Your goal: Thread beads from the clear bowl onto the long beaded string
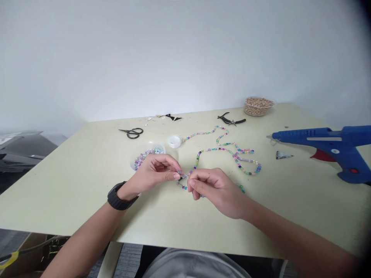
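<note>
My left hand point(158, 168), with a black band on its wrist, pinches a small bead point(179, 172) between thumb and forefinger. My right hand point(216, 189) is closed, its thumb and forefinger pinching the pale end of a thin string just right of the bead. From there a long strand of many-coloured beads point(222, 149) winds back across the table, partly hidden behind my right hand. Close behind my left hand is a clear round bowl point(132, 161) of purple and pale blue beads. A white spool point(174, 141) lies at the strand's far end.
Black scissors point(133, 133) lie at the back left, black-handled pliers point(232, 119) at the back right. Beyond the pliers stands a tub of tan pellets point(257, 107). A blue glue gun point(327, 136) lies at the right. Dark and pale scraps point(173, 117) lie near the wall.
</note>
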Tool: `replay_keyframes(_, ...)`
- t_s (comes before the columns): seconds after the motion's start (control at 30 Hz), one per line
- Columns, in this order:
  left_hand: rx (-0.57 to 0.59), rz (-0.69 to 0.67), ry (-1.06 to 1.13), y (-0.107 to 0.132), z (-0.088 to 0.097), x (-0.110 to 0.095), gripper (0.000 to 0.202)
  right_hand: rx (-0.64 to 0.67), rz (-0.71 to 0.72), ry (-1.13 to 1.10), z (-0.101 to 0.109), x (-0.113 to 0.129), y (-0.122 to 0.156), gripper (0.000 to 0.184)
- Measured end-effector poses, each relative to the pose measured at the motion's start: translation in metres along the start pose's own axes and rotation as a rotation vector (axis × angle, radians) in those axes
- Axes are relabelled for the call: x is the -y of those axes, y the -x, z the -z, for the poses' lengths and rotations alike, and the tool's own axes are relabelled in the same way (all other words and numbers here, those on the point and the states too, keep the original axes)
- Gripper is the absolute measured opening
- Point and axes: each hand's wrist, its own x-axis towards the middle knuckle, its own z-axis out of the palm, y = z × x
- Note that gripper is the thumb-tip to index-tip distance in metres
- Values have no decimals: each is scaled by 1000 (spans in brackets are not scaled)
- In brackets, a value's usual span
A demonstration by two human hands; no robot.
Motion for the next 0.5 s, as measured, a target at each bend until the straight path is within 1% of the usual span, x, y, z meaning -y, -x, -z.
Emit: replay_keyframes(0.5,-2,6,-31,1,-1,-2,10,15,-2,57,0,4,-1,27)
